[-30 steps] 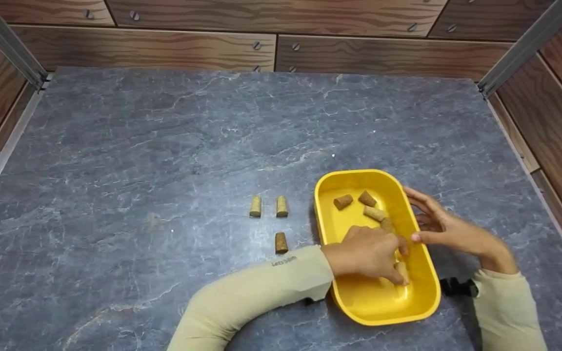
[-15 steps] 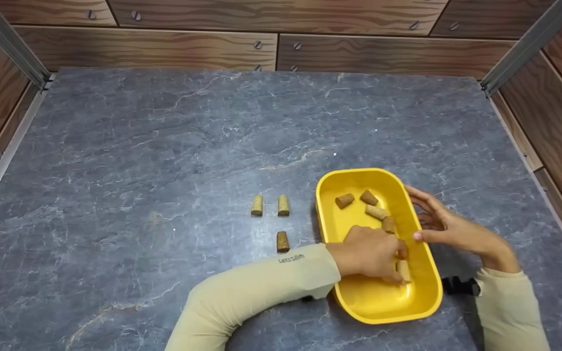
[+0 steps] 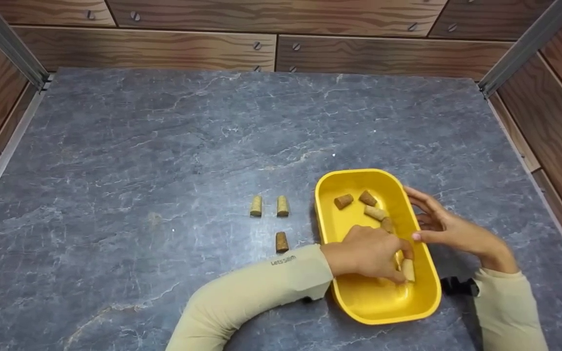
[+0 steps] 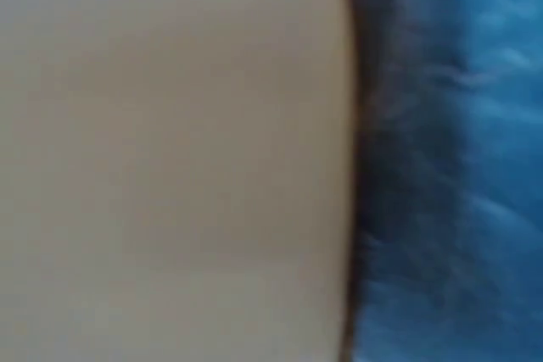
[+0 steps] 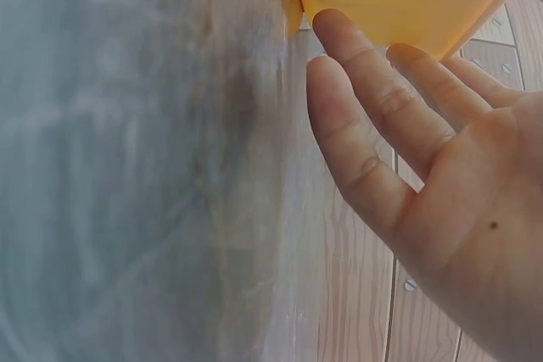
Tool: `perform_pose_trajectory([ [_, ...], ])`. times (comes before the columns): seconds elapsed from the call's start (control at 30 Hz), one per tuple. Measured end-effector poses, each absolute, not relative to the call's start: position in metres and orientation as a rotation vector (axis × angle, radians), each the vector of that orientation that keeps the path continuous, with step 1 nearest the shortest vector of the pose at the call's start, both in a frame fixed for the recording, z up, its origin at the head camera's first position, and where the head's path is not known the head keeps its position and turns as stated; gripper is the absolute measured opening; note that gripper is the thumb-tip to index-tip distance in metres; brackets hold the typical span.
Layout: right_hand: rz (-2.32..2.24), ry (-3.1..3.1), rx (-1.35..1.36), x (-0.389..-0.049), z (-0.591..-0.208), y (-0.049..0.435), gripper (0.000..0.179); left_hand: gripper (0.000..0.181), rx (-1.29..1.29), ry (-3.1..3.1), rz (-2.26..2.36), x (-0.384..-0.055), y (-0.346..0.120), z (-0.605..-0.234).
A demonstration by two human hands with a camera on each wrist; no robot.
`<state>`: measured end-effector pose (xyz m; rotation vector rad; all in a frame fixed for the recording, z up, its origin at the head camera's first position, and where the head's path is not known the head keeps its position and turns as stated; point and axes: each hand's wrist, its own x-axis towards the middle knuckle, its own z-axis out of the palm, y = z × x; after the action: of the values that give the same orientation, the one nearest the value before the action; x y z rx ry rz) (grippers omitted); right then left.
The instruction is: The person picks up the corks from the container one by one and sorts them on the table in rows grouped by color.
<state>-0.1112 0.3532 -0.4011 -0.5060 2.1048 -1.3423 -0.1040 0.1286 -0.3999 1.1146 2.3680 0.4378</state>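
Tabletop (image 3: 139, 146) of veined blue-grey is carrying our yellow tub (image 3: 364, 300), right of centre. Our right hand (image 3: 449, 231) is resting against the tub's outer wall, fingers loosely spread and thumb at the rim; steady, light contact there is likely serving us better than a squeeze. Our left hand (image 3: 371, 251) is reaching inside over the opposite rim, index finger and thumb curving about a pale cork (image 3: 409, 271) near the right wall; whether they are pinching it, we are not managing to make out. For a secure hold, we are favouring a pinch centred on it, avoiding four other corks (image 3: 343, 201) lying farther back. Three more corks (image 3: 256, 206) are lying left of the tub.
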Motion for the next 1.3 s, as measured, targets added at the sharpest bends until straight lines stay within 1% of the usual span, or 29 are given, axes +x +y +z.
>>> perform_pose_trajectory([
  [0.3,-1.369,2.061,-0.557,-0.113,-0.403,0.354,0.080,0.046,1.160,2.359,0.643,-0.106,0.099,-0.365],
  [0.43,-1.359,2.078,-0.538,-0.112,-0.402,0.354,0.080,0.047,1.209,2.364,0.739,-0.107,0.083,-0.356],
  [0.67,-1.368,2.079,-0.508,-0.112,-0.401,0.352,0.081,0.044,1.240,2.408,0.867,-0.111,0.054,-0.349],
  [0.97,-1.371,2.095,-0.521,-0.112,-0.401,0.353,0.081,0.043,1.122,2.359,1.002,-0.119,0.003,-0.347],
  [1.1,-1.381,2.080,-0.533,-0.112,-0.401,0.354,0.081,0.041,1.111,2.350,1.075,-0.122,-0.018,-0.343],
  [1.3,-1.385,2.069,-0.537,-0.113,-0.401,0.353,0.082,0.043,1.043,2.357,1.163,-0.129,-0.052,-0.336],
])
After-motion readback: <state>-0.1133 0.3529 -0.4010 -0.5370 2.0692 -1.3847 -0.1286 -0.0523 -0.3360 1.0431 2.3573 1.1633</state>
